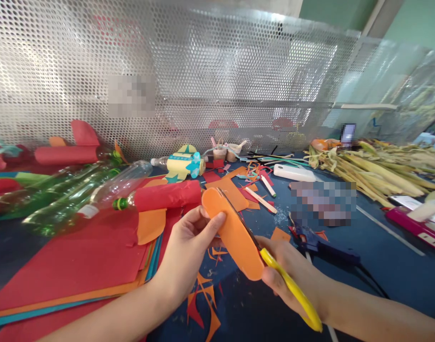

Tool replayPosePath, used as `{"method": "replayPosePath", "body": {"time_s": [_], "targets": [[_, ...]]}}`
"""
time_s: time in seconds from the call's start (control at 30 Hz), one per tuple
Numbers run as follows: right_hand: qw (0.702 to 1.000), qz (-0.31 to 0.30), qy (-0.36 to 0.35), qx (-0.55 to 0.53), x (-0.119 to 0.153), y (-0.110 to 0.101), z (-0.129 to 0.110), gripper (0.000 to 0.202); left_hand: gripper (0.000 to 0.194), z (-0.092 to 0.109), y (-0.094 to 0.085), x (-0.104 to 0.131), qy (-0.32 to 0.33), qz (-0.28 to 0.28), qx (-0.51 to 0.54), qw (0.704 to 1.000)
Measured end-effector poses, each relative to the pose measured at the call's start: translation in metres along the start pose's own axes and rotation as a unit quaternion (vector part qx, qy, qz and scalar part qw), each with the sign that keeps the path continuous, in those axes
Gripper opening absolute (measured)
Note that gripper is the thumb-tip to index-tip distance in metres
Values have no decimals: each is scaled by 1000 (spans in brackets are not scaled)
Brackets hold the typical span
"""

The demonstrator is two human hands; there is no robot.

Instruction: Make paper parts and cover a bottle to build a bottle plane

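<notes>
Between thumb and fingers, my left hand (pixel 190 242) pinches a long orange foam or paper piece (pixel 235 240) with rounded ends. My right hand (pixel 288 266) is closed around the yellow handle of a pair of scissors (pixel 283 280). The dark blades lie along the piece's upper right edge, and whether they are parted cannot be made out. Part of the right fingers is hidden behind the piece and the handle. Just behind my left hand lies a bottle wrapped in red (pixel 167 195), with orange flaps and a green cap.
Red, orange and blue sheets (pixel 67 266) are stacked at the left, with green plastic bottles (pixel 71 199) behind. Orange and red scraps (pixel 205 299) lie below my hands. A glue gun (pixel 320 247) with a cord rests at the right, near markers (pixel 260 199) and dried stalks (pixel 374 166).
</notes>
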State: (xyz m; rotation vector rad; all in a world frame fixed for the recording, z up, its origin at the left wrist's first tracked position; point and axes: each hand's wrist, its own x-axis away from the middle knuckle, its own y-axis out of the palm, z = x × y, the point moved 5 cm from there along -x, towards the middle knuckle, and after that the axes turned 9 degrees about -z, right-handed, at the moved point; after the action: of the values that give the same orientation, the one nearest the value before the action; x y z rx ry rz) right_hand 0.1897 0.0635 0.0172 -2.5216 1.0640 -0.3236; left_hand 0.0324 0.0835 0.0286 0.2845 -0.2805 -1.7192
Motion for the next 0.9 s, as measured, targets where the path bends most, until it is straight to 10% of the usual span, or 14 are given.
{"method": "replayPosePath", "body": {"time_s": [0.9], "targets": [[991,74,52,96,-21,-37,29,34,28,-13,-16,-19,-24,25,-84,996]]}}
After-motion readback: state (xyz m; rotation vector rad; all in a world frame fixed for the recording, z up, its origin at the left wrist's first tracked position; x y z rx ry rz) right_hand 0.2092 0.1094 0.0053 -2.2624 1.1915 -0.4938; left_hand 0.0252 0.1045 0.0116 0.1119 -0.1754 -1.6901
